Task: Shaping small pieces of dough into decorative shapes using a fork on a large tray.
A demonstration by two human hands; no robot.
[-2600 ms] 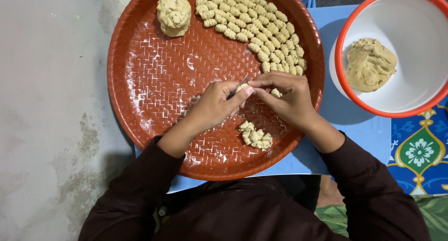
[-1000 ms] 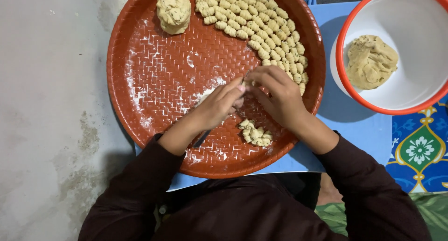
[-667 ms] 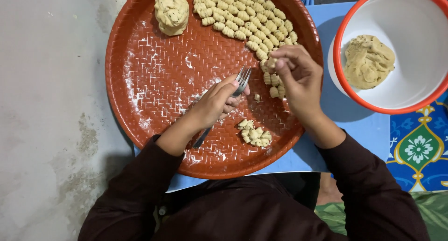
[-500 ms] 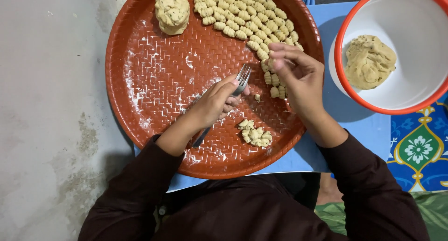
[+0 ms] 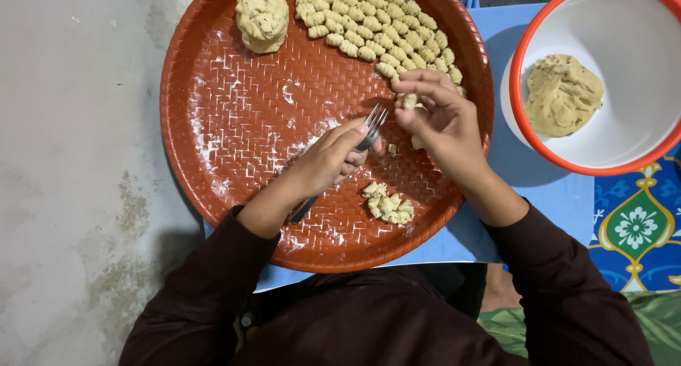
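A round red-brown tray [image 5: 234, 125] with a woven pattern and flour dust lies before me. My left hand [image 5: 333, 157] grips a metal fork [image 5: 370, 125], tines pointing up and right. My right hand [image 5: 443, 121] pinches a small dough piece [image 5: 409, 100] next to the rows of several ridged dough pieces [image 5: 376, 25] along the tray's upper right rim. A small heap of cut dough bits [image 5: 387, 204] sits near the tray's front. A dough ball [image 5: 262, 17] rests at the top left of the tray.
A white bowl with an orange rim [image 5: 521, 47] stands to the right and holds a lump of dough [image 5: 562, 93]. The tray rests on a blue mat [image 5: 539, 196]. Grey concrete floor [image 5: 71, 160] is on the left; a patterned blue cloth [image 5: 635, 224] lies at the right.
My right hand moved from the tray's middle up to the rows of shaped pieces, carrying a dough piece. My left hand lifted the fork slightly and stayed near the centre.
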